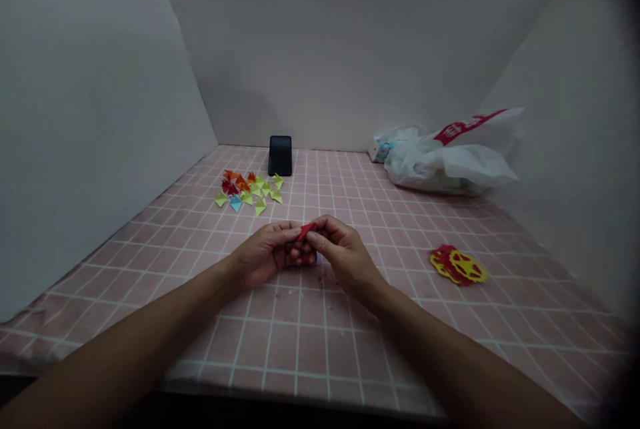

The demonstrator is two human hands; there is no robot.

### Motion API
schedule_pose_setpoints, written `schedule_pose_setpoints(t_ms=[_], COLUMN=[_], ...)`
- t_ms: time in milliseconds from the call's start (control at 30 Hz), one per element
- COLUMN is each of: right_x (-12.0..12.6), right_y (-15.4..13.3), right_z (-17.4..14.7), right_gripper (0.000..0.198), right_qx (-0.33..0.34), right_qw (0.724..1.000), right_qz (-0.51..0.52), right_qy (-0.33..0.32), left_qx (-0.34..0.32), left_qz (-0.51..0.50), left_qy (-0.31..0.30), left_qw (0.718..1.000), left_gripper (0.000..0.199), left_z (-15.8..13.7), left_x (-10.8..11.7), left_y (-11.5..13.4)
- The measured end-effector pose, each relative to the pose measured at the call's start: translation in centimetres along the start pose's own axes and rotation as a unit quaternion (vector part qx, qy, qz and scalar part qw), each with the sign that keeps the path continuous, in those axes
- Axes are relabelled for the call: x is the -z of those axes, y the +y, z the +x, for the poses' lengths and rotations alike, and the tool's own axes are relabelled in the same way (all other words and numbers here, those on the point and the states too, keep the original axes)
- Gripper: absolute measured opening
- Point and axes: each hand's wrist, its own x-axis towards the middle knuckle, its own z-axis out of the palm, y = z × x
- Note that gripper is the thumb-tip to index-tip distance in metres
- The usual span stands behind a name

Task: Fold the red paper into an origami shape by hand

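Nearest, below the red paper (307, 231), lies a bare stretch of the checked tablecloth (280, 349). The left hand (263, 252) and the right hand (350, 259) meet at the paper, each pinching it between thumb and fingers from its own side. A red patch (306, 260) shows under the left hand's curled fingers; whether it belongs to the same paper cannot be told.

With so small a piece, one hand should anchor the layers while the other thumb presses along the edge, lightly at first, then firmly once corners line up. Pinching close to the edge probably gives sharper creases and less slipping; squeezing too hard could crumple the point.

To the right of the red paper and slightly nearer lie red and yellow cutouts (456, 267). Beyond it to the left are small folded papers (256, 189); farther, a black phone (281, 155). Beyond it to the right sit a plastic bag (435, 165) and a box (379, 150).
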Motion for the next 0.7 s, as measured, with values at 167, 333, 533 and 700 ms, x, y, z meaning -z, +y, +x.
schedule_pose_setpoints(t_ms=[167, 333, 533, 700], right_x=[-0.01, 0.05, 0.05, 0.11], right_y=[0.10, 0.11, 0.07, -0.09], right_z=[-0.02, -0.01, 0.07, -0.05], right_gripper=[0.009, 0.008, 0.008, 0.008], right_qx=[0.001, -0.006, -0.011, -0.005], right_qw=[1.000, 1.000, 1.000, 1.000], right_qz=[0.011, 0.021, 0.027, -0.004], right_qy=[0.003, -0.001, -0.003, -0.005], left_qx=[-0.018, -0.019, -0.013, -0.048], left_qz=[-0.004, -0.003, 0.002, 0.051], left_qy=[0.002, 0.000, 0.006, 0.009], left_qw=[1.000, 1.000, 1.000, 0.998], left_gripper=[0.014, 0.016, 0.020, 0.027], left_z=[0.06, 0.18, 0.12, 0.06], left_x=[0.00, 0.06, 0.01, -0.19], left_y=[-0.10, -0.08, -0.08, -0.06])
